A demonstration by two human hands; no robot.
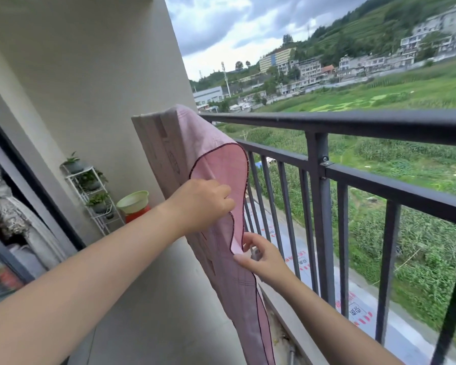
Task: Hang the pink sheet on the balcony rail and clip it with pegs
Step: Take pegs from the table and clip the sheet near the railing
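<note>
Both hands (203, 204) — on pink sheet (216, 164)

Single head cam, wide-angle, tilted down-forward along the balcony rail (353, 122); close on both forearms, valley in the far background.

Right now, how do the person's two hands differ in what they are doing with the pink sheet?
The left hand is higher, fingers curled to grip the pink sheet by its dark-trimmed edge. The right hand is lower, nearer the balcony rail, touching the sheet's edge with thumb and fingers while also holding a small pale object, possibly a peg. Both hands are bare and work the same hanging edge.
</note>
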